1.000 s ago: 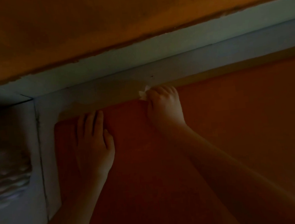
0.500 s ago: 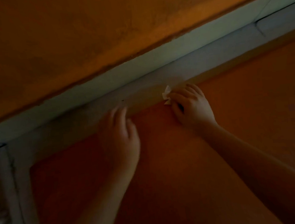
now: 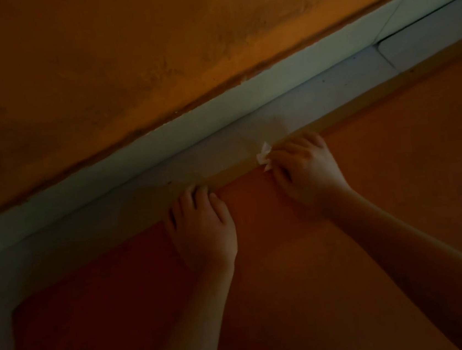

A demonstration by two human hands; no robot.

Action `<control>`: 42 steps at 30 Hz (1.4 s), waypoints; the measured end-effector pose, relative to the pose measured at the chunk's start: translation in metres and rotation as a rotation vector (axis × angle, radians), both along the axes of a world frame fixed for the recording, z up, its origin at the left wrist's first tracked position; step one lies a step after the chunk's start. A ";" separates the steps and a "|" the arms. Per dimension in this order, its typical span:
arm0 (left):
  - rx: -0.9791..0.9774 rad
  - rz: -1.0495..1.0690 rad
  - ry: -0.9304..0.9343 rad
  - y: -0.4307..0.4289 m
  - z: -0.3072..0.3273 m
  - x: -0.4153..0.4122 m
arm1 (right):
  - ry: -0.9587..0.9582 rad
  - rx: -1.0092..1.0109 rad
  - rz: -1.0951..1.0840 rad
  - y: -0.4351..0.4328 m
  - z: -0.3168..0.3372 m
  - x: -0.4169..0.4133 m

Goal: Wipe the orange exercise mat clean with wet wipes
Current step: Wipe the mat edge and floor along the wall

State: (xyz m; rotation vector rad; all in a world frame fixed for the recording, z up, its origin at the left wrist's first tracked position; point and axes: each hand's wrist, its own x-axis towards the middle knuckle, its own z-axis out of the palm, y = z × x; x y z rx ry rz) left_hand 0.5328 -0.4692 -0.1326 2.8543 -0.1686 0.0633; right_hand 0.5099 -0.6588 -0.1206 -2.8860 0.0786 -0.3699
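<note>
While the right hand (image 3: 306, 166) pinches the wipe (image 3: 265, 155) at the mat (image 3: 395, 162) edge, left hand (image 3: 203, 229) resting flat, a stroke could skid onto the floor (image 3: 216, 155).

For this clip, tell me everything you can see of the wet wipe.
The wet wipe is a small white crumpled wad. Most of it is hidden in the grip of the right hand, whose curled fingers hold it. Only a pointed corner pokes out to the left of the fingertips. It looks thin and soft. It sits at the far edge of the orange mat, beside the pale floor strip. The light is too dim to show damp or dirt.
</note>
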 end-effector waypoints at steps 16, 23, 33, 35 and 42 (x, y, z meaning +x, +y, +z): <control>-0.020 -0.030 -0.041 -0.005 0.001 -0.002 | 0.094 0.050 -0.173 -0.087 0.006 -0.016; -0.022 -0.078 0.008 -0.005 0.005 -0.003 | -0.112 0.128 -0.407 -0.128 -0.011 -0.025; -0.449 -0.103 0.183 -0.160 0.023 0.012 | -0.125 0.203 -0.373 -0.133 -0.009 -0.026; -0.407 -0.198 0.158 -0.196 0.020 0.007 | -0.137 0.210 -0.375 -0.135 -0.009 -0.026; -0.184 -0.247 0.022 -0.207 0.003 0.000 | -0.160 0.219 -0.375 -0.134 -0.008 -0.025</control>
